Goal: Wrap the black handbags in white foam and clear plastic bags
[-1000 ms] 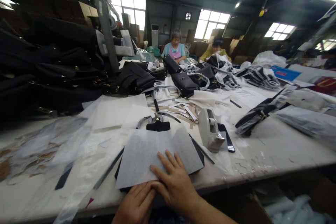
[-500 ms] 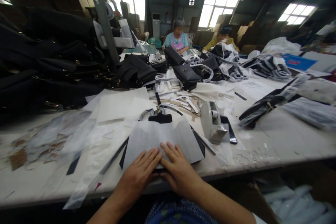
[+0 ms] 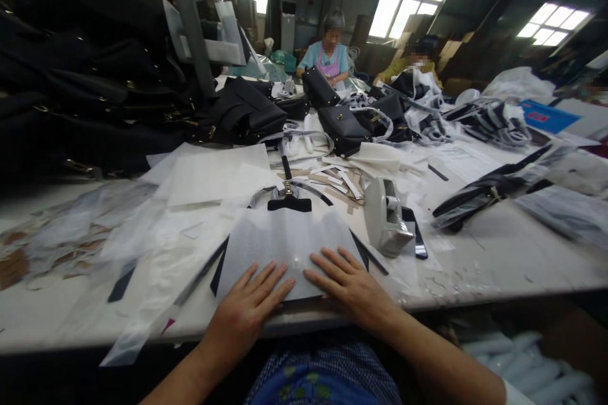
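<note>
A sheet of thin white paper (image 3: 285, 240) covers most of a black handbag (image 3: 289, 204) lying on the table in front of me. The bag's flap with its gold clasp, part of its strap and its dark side edges show around the paper. My left hand (image 3: 251, 297) rests flat on the lower left of the sheet, fingers apart. On the lower right lies my right hand (image 3: 349, 285), also flat with its fingers spread. Neither hand grips anything. A grey tape dispenser (image 3: 387, 218) stands just right of the bag, with a phone (image 3: 414, 233) beside it.
Black bags (image 3: 95, 88) are heaped at the left, near a metal post (image 3: 194, 31). More bags (image 3: 342, 126) and paper strips (image 3: 339, 180) lie beyond the work. White sheets (image 3: 218, 177) and plastic film (image 3: 90, 221) spread leftward. Two people (image 3: 327, 57) sit across the table.
My hands have moved apart over the paper, the right one to the right and the left one slightly left. The view has shifted a little.
</note>
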`<state>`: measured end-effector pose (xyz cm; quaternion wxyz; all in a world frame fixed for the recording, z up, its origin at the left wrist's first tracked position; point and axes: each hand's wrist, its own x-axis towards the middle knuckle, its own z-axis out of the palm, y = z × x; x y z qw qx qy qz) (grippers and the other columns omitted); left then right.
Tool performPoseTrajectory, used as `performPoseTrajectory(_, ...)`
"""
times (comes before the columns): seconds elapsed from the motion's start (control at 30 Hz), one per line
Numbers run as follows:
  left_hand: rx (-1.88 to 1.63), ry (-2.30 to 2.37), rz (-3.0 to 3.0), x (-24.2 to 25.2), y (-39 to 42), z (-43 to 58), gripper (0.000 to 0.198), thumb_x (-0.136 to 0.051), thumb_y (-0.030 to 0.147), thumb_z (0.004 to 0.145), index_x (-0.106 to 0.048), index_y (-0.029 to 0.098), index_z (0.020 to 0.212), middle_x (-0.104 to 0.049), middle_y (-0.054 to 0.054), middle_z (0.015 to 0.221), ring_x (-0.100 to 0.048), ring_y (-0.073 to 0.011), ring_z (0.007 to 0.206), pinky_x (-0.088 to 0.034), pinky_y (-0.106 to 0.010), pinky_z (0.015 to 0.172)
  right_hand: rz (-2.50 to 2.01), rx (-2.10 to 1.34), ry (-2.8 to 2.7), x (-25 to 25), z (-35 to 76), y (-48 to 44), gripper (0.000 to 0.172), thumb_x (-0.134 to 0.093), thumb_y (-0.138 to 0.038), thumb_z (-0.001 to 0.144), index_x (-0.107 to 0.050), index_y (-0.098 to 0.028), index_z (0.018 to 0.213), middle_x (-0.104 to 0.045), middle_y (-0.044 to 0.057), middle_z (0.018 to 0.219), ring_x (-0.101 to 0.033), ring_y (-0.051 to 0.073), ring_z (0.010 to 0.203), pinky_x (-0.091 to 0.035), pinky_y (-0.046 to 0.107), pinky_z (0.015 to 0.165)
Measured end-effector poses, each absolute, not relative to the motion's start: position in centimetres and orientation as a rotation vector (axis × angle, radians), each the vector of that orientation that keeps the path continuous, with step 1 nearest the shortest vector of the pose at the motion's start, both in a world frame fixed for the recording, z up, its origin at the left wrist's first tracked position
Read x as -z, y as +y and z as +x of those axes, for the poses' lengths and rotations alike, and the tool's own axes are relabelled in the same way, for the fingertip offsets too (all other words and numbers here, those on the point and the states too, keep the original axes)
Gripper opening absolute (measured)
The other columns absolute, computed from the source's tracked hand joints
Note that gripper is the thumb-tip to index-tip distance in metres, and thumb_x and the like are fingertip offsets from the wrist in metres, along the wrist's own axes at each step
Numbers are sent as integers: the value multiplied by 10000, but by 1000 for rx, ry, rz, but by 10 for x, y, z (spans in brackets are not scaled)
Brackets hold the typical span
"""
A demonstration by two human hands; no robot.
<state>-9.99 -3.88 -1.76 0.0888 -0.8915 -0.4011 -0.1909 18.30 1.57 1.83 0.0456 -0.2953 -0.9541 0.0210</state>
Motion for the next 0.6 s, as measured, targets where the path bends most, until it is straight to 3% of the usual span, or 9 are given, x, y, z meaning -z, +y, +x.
performPoseTrajectory(0.13, 515, -1153, -2640, 23, -44, -99, 563, -339, 53, 936, -388, 222, 1470, -470, -55, 1487, -405, -243, 1392, -401, -477, 1106, -894, -85, -2906, -3, 187, 10, 626, -524, -133, 939, -330, -327, 1502, -316, 25, 1577, -273, 289, 1452, -291, 548, 1152)
performPoseTrajectory(0.27, 400, -1221, -2636, 15, -45, -94, 627, -400, 27, 873, -401, 231, 1465, -370, -54, 1549, -378, -272, 1407, -426, -481, 1081, -931, -244, -2892, -14, 184, 12, 549, -549, -424, 956, -396, -321, 1474, -319, 36, 1574, -297, 311, 1440, -295, 558, 1144)
performPoseTrajectory(0.37, 343, -1242, -2656, 6, -43, -90, 542, -467, 124, 907, -447, 241, 1436, -373, -31, 1547, -413, -283, 1384, -450, -482, 1061, -1022, -481, -2881, -35, 176, 16, 585, -493, -608, 928, -453, -329, 1441, -386, 27, 1539, -345, 331, 1415, -305, 574, 1129)
performPoseTrajectory(0.5, 381, -1300, -2750, -10, -36, -89, 428, -510, 363, 960, -511, 270, 1378, -518, -12, 1446, -529, -252, 1295, -511, -449, 1002, -1202, -764, -2774, -60, 164, 20, 416, -432, -503, 994, -535, -367, 1374, -498, 2, 1464, -407, 309, 1382, -298, 557, 1127)
performPoseTrajectory(0.6, 327, -1394, -2849, -25, -28, -88, 395, -544, 331, 942, -551, 291, 1335, -586, -2, 1374, -596, -259, 1220, -547, -456, 954, -1211, -854, -2770, -72, 157, 26, 363, -386, -404, 1024, -596, -362, 1318, -545, 3, 1423, -459, 307, 1345, -336, 533, 1100)
